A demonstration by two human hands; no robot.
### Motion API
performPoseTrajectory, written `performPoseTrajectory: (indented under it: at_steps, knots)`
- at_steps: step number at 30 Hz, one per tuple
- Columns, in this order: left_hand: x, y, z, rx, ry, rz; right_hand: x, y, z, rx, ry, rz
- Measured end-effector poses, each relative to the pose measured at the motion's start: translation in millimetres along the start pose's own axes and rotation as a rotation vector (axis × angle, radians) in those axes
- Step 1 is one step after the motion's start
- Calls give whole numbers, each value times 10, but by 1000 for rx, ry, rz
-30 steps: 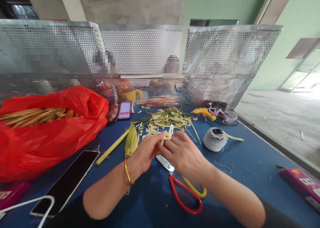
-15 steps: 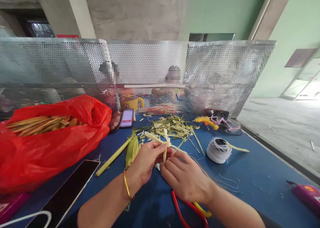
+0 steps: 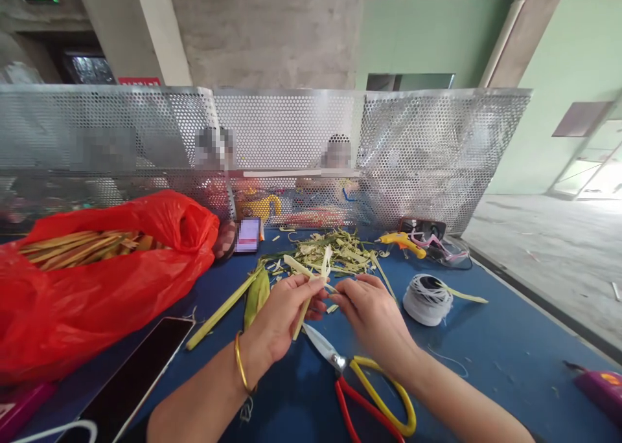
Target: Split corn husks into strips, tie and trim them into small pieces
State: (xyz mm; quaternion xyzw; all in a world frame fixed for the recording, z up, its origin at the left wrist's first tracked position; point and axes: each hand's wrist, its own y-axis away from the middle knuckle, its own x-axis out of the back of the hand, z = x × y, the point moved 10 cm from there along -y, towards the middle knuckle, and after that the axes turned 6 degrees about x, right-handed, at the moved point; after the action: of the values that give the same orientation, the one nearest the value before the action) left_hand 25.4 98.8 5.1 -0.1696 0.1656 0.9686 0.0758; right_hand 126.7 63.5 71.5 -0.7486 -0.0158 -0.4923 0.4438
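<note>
Pale leaf strips (image 3: 326,261), crossed or knotted together, stick out of my left hand (image 3: 286,307), whose thumb and fingers pinch them. One strip hangs down below that hand. My right hand (image 3: 372,304) is closed at the fingertips on a thin strand just right of the knot. Scissors (image 3: 337,362) with one red and one yellow handle lie on the blue table below and between my hands. Behind them is a pile of green leaf scraps (image 3: 335,249). A white string roll (image 3: 427,300) stands to the right.
A red bag (image 3: 121,294) of dried strips and a dark phone (image 3: 136,365) are at left. Green stalks (image 3: 223,307) lie beside my left hand. A yellow glue gun (image 3: 401,241) and glasses (image 3: 442,249) sit back right. People are behind a perforated metal screen (image 3: 291,125).
My right hand has moved up and right, away from my left hand, uncovering the scissors. The hanging strip now slants to the left. The view has tilted slightly upward.
</note>
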Motion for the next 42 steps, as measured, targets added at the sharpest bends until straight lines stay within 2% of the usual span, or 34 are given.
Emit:
performPoseTrajectory:
  at_steps: [4,11,13,17,20,24,28,32,35,39,42]
  knots:
    - [5,-30,-11,-53,-131,11,-79,16,2,-15,-33,-71]
    - [40,-34,55,-74,-223,64,89,-25,66,-46,-115,-205]
    - [39,-32,48,-70,-221,61,76,-19,125,-101,-178,-288]
    - [33,-43,1,-33,-175,20,-85,63,293,-287,-360,-480]
    - [29,-47,12,-30,-143,-14,-182,94,370,-371,-501,-520]
    - [15,-36,11,-34,-193,-11,-272,72,461,-447,-713,-391]
    - [-86,-9,-109,19,-255,-48,-459,143,573,-658,-1002,-201]
    - [-177,5,-165,-5,-334,-86,-599,217,531,-792,-1214,-87]
    - [-207,1,-161,-58,-400,-99,-565,220,511,-802,-1240,-16]
    - [-188,-11,-202,-34,-436,-82,-461,208,591,-771,-1146,80]
    - [-187,-5,-211,-19,-454,-84,-472,204,651,-745,-1047,32]
